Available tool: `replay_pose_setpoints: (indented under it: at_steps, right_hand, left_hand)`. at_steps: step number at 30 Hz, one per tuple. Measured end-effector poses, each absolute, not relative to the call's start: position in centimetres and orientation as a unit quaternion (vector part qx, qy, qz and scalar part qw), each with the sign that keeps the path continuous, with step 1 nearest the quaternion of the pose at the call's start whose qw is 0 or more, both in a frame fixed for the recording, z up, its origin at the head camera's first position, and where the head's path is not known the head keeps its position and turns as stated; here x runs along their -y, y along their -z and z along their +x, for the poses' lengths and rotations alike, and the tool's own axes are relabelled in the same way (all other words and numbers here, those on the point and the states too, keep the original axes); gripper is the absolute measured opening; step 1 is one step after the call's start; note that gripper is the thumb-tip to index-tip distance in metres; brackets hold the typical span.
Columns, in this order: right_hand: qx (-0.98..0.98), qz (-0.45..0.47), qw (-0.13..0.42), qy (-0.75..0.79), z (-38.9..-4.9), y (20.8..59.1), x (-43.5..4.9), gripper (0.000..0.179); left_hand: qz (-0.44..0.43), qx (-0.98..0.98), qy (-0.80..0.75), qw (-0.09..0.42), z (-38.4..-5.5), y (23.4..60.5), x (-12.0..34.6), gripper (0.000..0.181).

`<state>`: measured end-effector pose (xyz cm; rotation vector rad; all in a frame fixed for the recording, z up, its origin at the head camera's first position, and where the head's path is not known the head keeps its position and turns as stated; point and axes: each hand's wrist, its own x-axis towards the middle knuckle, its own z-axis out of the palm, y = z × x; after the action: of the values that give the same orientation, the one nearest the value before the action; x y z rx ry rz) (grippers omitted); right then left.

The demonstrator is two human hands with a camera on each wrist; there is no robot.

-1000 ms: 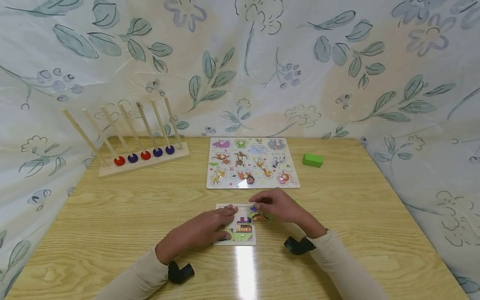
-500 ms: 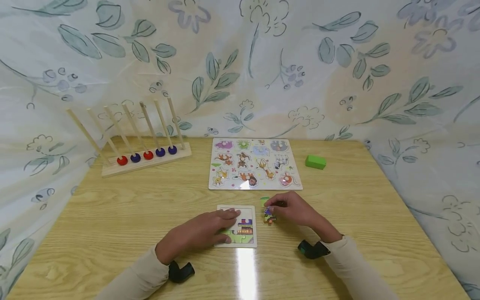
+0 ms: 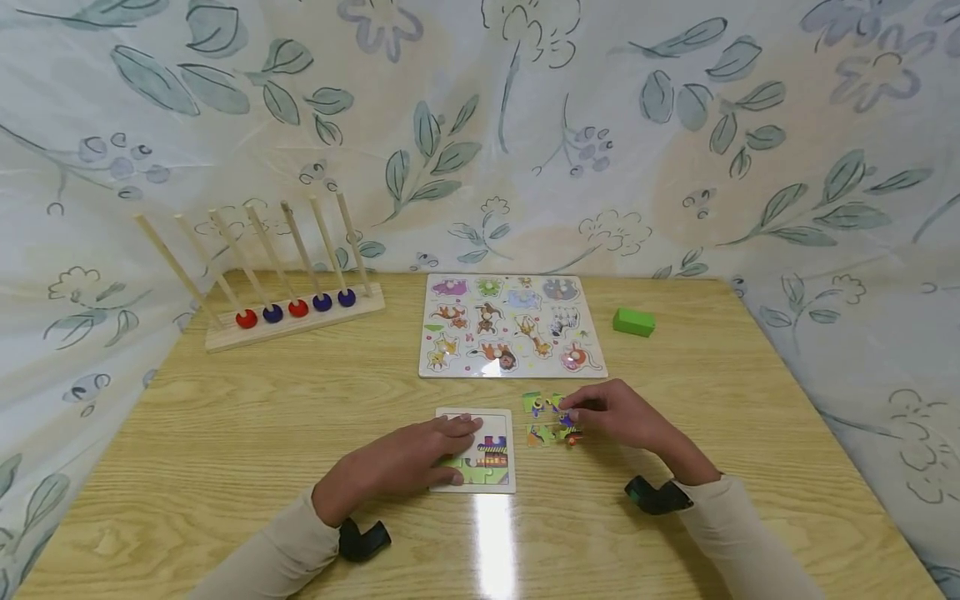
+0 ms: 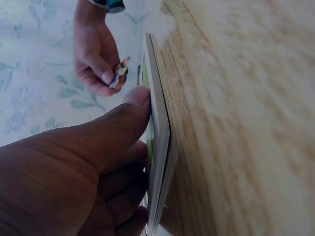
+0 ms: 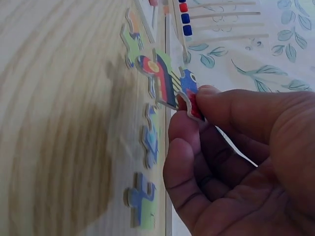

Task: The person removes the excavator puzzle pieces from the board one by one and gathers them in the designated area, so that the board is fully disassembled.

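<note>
My left hand [image 3: 405, 458] lies flat across a small jigsaw tray [image 3: 512, 450], covering its left side. The thumb [image 4: 137, 98] rests on the tray by its edge in the left wrist view. Green and train-patterned pieces [image 3: 491, 458] sit inside along the tray's bottom and right. To the tray's right, my right hand [image 3: 618, 417] pinches a colourful jigsaw piece [image 5: 170, 83] between thumb and fingertips, held tilted just above the table. Loose jigsaw pieces [image 3: 538, 435] lie on the table beside that hand; some are partly hidden behind the held one.
An animal peg puzzle board [image 3: 512, 327] lies beyond the tray. A green block [image 3: 633, 322] is to its right. At the back left stands a wooden peg rack [image 3: 300, 317] with red and blue beads. A floral cloth [image 3: 480, 167] hangs behind the table.
My right hand has moved right, away from the tray, with the jigsaw piece in its fingers, uncovering the loose pieces. The left hand stays on the tray.
</note>
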<state>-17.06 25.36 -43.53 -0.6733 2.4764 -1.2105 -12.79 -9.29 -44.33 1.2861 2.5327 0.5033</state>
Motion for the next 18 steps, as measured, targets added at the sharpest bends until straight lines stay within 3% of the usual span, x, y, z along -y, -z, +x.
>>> replay_pose_setpoints:
  at_steps: [18]
  right_hand:
    - [-0.863,-0.251,0.157,0.410,-17.38,44.07,-25.28,0.013]
  left_hand:
    - [0.431,-0.872,-0.188,0.138,-12.89,44.25,9.35,0.057]
